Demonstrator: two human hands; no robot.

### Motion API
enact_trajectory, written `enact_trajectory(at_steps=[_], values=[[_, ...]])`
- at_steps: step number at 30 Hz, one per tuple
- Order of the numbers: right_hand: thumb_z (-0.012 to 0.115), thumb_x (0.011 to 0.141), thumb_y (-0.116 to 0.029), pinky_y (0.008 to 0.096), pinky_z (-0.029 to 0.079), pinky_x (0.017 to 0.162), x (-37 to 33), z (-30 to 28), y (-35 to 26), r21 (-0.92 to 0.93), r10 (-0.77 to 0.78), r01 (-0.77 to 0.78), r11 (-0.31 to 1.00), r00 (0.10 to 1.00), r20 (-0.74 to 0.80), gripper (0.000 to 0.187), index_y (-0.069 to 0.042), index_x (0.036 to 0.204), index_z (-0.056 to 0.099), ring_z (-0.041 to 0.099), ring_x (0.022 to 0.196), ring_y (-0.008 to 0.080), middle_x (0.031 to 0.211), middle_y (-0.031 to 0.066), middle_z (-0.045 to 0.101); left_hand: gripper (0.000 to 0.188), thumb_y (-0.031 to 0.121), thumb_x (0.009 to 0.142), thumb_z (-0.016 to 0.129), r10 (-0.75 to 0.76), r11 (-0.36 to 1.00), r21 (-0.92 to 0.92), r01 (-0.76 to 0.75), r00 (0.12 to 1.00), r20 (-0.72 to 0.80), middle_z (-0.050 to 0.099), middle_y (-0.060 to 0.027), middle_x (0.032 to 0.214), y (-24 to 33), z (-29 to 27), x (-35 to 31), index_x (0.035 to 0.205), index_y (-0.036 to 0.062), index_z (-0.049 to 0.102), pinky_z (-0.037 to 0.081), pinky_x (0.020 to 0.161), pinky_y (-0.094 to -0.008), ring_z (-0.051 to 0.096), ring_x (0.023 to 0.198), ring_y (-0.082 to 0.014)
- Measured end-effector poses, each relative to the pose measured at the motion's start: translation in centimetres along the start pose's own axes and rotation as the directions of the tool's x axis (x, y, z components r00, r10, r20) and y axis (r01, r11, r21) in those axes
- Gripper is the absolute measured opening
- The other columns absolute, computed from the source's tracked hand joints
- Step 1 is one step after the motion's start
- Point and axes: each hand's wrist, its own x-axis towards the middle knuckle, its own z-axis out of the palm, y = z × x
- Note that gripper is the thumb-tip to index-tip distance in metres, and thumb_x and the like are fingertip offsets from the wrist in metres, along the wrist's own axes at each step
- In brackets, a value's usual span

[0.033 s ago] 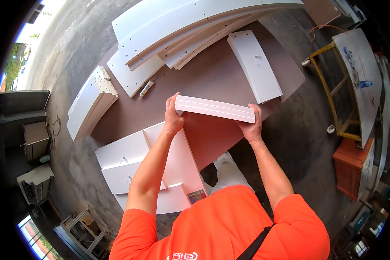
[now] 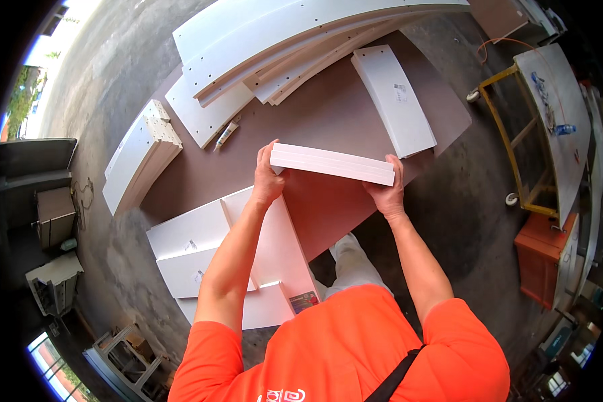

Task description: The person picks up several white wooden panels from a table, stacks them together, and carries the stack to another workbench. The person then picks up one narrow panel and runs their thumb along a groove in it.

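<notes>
Three white boards [image 2: 333, 165], stacked with their long edges toward me, are held up over the brown tabletop between my two hands. My left hand [image 2: 268, 178] wraps round the left end of the stack, and my right hand [image 2: 387, 191] grips the right end. Both hands are closed on the boards; some fingers are hidden behind them. Below my left forearm lie large white panels [image 2: 193, 231] with small labels. Beyond the held stack, a small white tube [image 2: 226, 136] lies on the brown tabletop [image 2: 301, 124].
Long drilled white panels [image 2: 261, 47] are piled at the far side. A stack of drilled boards [image 2: 141, 154] stands at the left, and labelled white boards [image 2: 396, 104] lie at the right. A yellow-framed trolley [image 2: 516, 134] and an orange cabinet [image 2: 546, 261] stand farther right.
The edges of the held boards, stepped before, now sit nearly flush with one another. Both hands have risen very slightly in the view and keep their grip.
</notes>
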Motion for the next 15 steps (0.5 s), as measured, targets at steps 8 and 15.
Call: enact_trajectory(at_steps=[8,15], values=[[0.089,0.070,-0.013,0.0332,0.055,0.086,0.3,-3.9,-3.7,0.237,0.288,-0.401,0.885,0.871,0.397,0.061,-0.001,0.119,0.057,0.067,0.097,0.0193,0.106,0.0101,0.069,0.063,0.012,0.080,0.080,-0.185,0.970,-0.091,0.227,0.923,0.337,0.067,-0.0115,0.116,3.0,-4.9,1.7,0.136,0.0052,0.052,0.049,0.096,-0.0346,0.062,0.110,-0.0229],[0.081,0.081,-0.013,0.0319,0.052,0.090,-12.7,-2.1,-13.0,0.473,0.518,-0.868,0.152,0.477,0.710,0.053,-0.001,0.127,0.058,0.062,0.105,0.0169,0.115,0.0058,0.064,0.051,0.020,0.085,0.077,-0.379,0.850,-0.239,0.469,0.860,0.342,0.068,-0.0107,0.114,2.9,-10.4,-3.8,0.128,-0.0029,0.060,0.050,0.093,-0.0312,0.065,0.104,-0.0178]])
